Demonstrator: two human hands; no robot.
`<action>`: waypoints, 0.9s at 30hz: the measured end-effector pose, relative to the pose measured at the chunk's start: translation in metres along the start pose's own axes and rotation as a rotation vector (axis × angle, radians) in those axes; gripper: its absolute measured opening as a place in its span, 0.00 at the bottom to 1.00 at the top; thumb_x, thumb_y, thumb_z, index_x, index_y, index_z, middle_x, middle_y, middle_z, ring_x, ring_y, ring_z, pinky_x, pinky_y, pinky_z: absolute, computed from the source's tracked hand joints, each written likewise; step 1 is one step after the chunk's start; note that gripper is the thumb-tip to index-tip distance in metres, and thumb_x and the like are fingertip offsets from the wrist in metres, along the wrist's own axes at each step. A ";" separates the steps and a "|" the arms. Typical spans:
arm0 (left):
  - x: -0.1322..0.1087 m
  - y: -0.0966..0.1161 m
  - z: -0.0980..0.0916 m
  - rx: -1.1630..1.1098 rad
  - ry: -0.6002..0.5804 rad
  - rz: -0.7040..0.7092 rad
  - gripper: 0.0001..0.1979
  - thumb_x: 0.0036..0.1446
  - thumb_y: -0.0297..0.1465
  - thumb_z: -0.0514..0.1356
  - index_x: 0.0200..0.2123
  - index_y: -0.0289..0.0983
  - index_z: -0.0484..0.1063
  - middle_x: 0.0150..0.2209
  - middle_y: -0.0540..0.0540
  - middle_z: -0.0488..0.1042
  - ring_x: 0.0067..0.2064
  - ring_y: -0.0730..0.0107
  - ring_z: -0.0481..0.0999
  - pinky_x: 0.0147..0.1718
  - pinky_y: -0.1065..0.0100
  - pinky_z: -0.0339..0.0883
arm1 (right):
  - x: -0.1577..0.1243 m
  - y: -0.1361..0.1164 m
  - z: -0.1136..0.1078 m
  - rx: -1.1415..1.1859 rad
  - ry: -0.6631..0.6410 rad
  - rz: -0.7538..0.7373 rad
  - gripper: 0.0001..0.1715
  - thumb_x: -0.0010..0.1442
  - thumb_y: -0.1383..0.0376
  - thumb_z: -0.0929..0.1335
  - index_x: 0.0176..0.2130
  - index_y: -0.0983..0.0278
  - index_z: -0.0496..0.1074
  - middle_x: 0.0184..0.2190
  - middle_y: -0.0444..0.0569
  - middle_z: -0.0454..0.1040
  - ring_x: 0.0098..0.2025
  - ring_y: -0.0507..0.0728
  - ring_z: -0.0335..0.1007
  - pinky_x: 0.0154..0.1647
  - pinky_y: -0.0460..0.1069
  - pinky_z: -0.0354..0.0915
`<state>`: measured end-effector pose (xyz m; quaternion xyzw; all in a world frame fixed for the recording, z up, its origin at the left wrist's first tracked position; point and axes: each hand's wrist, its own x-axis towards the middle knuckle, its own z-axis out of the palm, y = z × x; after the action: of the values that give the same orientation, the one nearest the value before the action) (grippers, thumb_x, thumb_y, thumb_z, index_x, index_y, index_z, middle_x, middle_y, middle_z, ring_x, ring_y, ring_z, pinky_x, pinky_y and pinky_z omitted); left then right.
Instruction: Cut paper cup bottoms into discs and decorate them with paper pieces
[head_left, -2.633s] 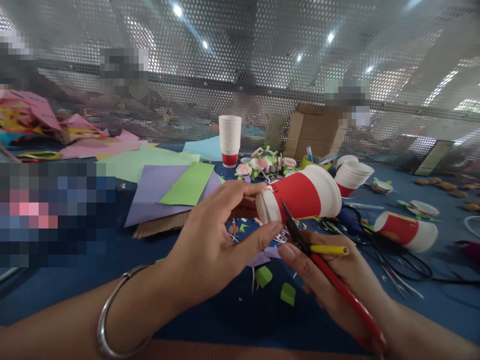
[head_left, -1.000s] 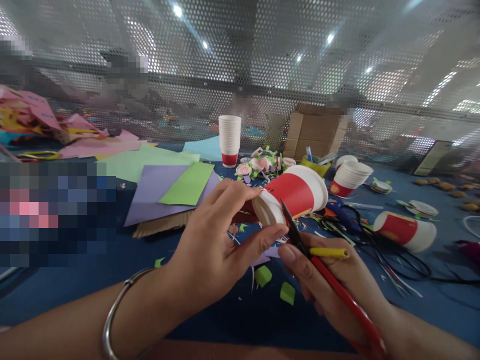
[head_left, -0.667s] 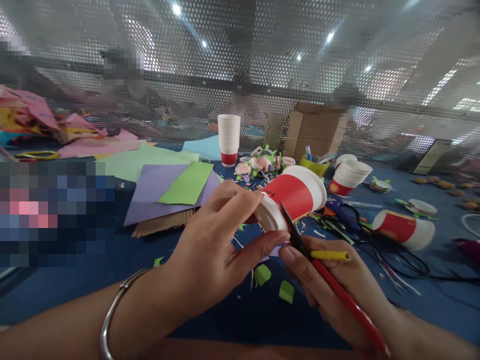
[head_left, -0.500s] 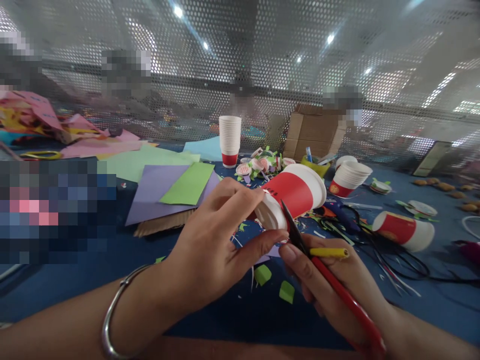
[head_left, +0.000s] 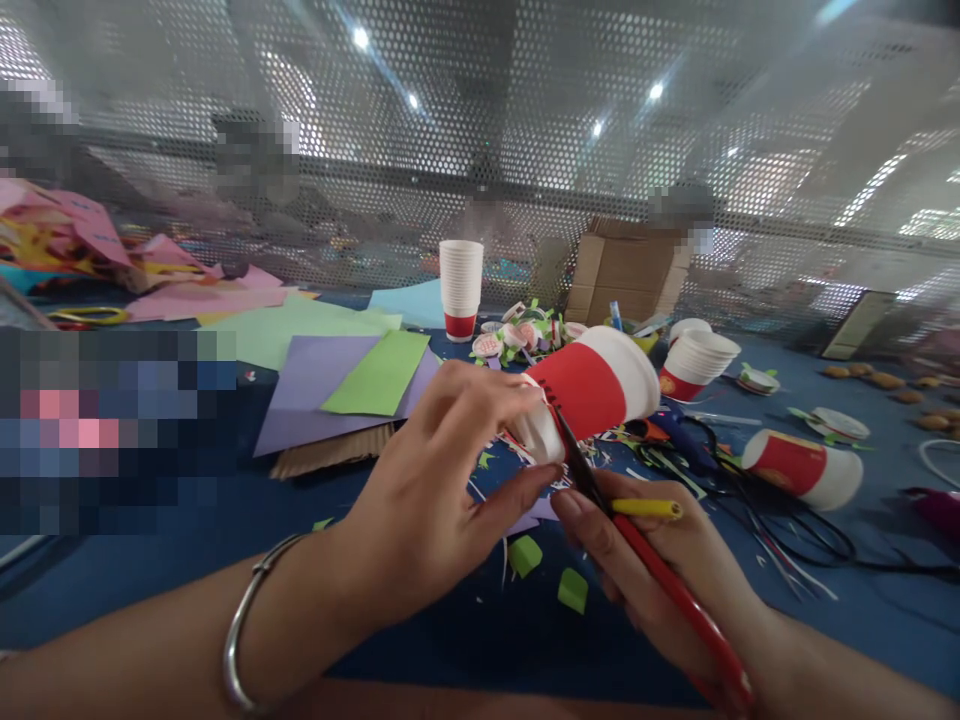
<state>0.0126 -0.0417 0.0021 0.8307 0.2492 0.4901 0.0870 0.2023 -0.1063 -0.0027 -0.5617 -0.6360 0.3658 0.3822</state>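
A red and white paper cup lies tilted in the air, its white rim to the right and its recessed base toward me. My left hand pinches it at the base end, thumb below and fingers above. In my right hand is a pair of scissors with dark blades, a long red handle and a short yellow part. The blade tips touch the red wall near the base, beside several small dark marks. Whether they have cut through I cannot tell.
Behind stand stacked paper cups, a pile of cut cup bases and a cardboard box. Coloured paper lies left. At right are more cups, a tipped cup and black cables. Green scraps lie below my hands.
The cup has turned slightly, showing more of its dark marks. The scissors and my right hand have shifted a little left along the wall. My left hand keeps its hold.
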 end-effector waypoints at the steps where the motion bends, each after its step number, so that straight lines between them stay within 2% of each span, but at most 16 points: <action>1: 0.000 0.001 0.003 -0.139 0.010 -0.116 0.21 0.59 0.32 0.69 0.53 0.41 0.65 0.51 0.42 0.72 0.53 0.63 0.75 0.48 0.63 0.76 | 0.000 -0.001 0.000 -0.029 0.021 -0.020 0.27 0.65 0.45 0.66 0.25 0.61 0.65 0.14 0.37 0.60 0.14 0.47 0.55 0.12 0.43 0.51; 3: 0.001 0.004 0.007 -0.401 0.007 -0.331 0.23 0.59 0.35 0.69 0.51 0.41 0.63 0.48 0.44 0.74 0.48 0.65 0.78 0.44 0.64 0.78 | 0.000 -0.002 0.000 -0.069 0.044 -0.047 0.27 0.66 0.45 0.65 0.25 0.61 0.65 0.13 0.38 0.60 0.14 0.47 0.54 0.13 0.43 0.51; 6: 0.003 0.005 0.008 -0.586 0.004 -0.435 0.19 0.60 0.35 0.69 0.48 0.39 0.65 0.45 0.46 0.76 0.47 0.66 0.80 0.46 0.64 0.78 | 0.001 -0.001 -0.001 -0.079 0.026 -0.044 0.27 0.66 0.45 0.66 0.25 0.61 0.66 0.13 0.37 0.59 0.14 0.47 0.53 0.13 0.43 0.52; 9: 0.004 0.003 0.007 -0.593 0.007 -0.416 0.16 0.60 0.33 0.69 0.47 0.39 0.68 0.44 0.47 0.76 0.47 0.68 0.80 0.47 0.65 0.77 | 0.002 0.000 -0.002 -0.106 0.029 -0.031 0.27 0.65 0.45 0.65 0.26 0.61 0.67 0.14 0.38 0.60 0.14 0.47 0.55 0.13 0.42 0.53; 13: 0.001 0.004 0.007 -0.499 -0.048 -0.386 0.14 0.61 0.32 0.68 0.47 0.39 0.69 0.41 0.49 0.76 0.43 0.71 0.80 0.45 0.68 0.76 | 0.003 0.000 -0.002 -0.126 0.033 -0.022 0.27 0.65 0.44 0.65 0.27 0.61 0.68 0.14 0.38 0.63 0.15 0.47 0.57 0.13 0.43 0.54; 17: 0.000 0.005 0.007 -0.416 -0.049 -0.386 0.16 0.61 0.34 0.68 0.49 0.38 0.70 0.44 0.44 0.75 0.44 0.67 0.80 0.45 0.64 0.77 | 0.002 0.000 -0.001 -0.090 0.034 -0.020 0.27 0.65 0.45 0.65 0.26 0.61 0.68 0.14 0.38 0.61 0.15 0.48 0.56 0.14 0.43 0.55; 22: 0.001 0.002 0.006 -0.396 -0.032 -0.341 0.18 0.58 0.35 0.70 0.49 0.38 0.71 0.45 0.42 0.75 0.45 0.62 0.80 0.47 0.58 0.78 | 0.003 0.002 -0.001 -0.043 0.028 -0.016 0.25 0.62 0.47 0.70 0.25 0.61 0.66 0.14 0.37 0.60 0.14 0.47 0.55 0.13 0.43 0.52; 27: 0.001 0.000 0.006 -0.426 -0.061 -0.374 0.17 0.59 0.36 0.69 0.48 0.39 0.71 0.44 0.42 0.76 0.44 0.62 0.80 0.46 0.58 0.79 | 0.005 0.006 -0.003 -0.064 0.029 -0.030 0.23 0.62 0.48 0.71 0.27 0.62 0.69 0.14 0.37 0.61 0.15 0.48 0.56 0.13 0.43 0.54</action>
<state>0.0182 -0.0407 -0.0001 0.7477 0.2866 0.4816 0.3561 0.2068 -0.1006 -0.0063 -0.5694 -0.6502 0.3312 0.3786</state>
